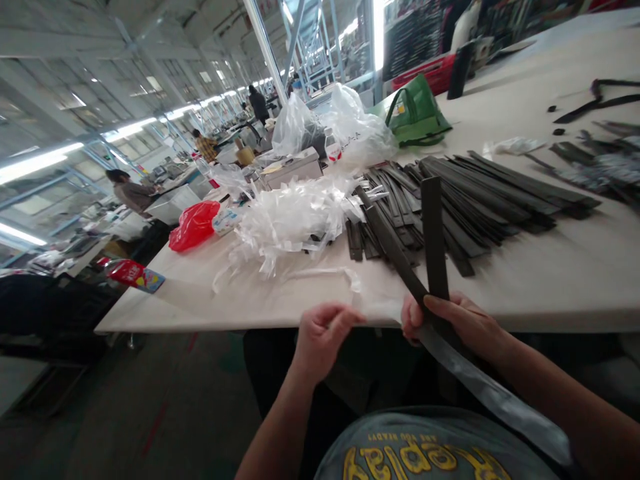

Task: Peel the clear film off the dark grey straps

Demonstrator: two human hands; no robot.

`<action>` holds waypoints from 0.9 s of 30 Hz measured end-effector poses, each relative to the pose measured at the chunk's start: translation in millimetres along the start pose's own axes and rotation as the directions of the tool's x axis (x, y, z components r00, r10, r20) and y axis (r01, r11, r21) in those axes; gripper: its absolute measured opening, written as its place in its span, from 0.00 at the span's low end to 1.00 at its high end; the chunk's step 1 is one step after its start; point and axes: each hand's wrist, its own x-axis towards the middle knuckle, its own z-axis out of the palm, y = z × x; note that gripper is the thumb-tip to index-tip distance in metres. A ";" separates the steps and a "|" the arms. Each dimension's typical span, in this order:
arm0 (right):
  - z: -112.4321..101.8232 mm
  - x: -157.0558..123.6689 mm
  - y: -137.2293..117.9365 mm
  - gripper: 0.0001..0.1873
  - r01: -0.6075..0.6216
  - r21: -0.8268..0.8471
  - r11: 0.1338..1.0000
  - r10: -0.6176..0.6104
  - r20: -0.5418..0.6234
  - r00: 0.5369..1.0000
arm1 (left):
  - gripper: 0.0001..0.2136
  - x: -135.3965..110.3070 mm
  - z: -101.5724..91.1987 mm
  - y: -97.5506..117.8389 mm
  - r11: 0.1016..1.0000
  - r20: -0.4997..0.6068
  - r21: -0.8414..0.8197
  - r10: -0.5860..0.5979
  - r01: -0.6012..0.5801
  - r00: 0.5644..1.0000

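My right hand (465, 323) is closed around dark, flat fabric-like strips (436, 240), which cross in a V above the thumb. A shiny translucent plastic strip (495, 390) trails from this hand down toward the lower right, in front of my shirt. My left hand (323, 337) is in a pinch just off the table's front edge, apart from the right hand. Pale, blurred film stretches between its fingertips and the right hand, and looks like part of the plastic strip. Behind the right hand, many similar dark strips (480, 200) lie fanned out on the table.
A heap of clear plastic strips (295, 217) lies on the pale table (540, 287). Around it are a red bag (194, 225), a drink bottle (131, 273), a green bag (420, 113) and clear plastic bags (350, 123). Other people sit and stand farther off at left.
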 end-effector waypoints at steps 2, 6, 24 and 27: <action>1.9 -0.3 -10.8 0.22 -0.027 -0.004 1.000 0.028 0.056 0.998 | 0.12 13.8 -1.9 -3.5 0.990 -0.114 0.079 0.129 -0.120 0.985; 6.0 9.0 -26.1 0.22 -0.043 -0.028 0.999 0.046 0.109 0.993 | 0.14 40.1 5.2 -15.4 0.969 0.212 0.137 0.174 -0.206 0.962; -19.2 35.8 -59.5 0.22 0.177 0.076 0.981 -0.156 -0.228 0.961 | 0.15 109.7 8.8 -61.0 0.775 0.492 0.431 0.227 -0.462 0.840; -31.2 28.9 -71.9 0.22 0.226 0.081 0.971 -0.195 -0.284 0.939 | 0.07 120.1 5.6 -71.1 0.786 0.459 0.470 0.172 -0.402 0.872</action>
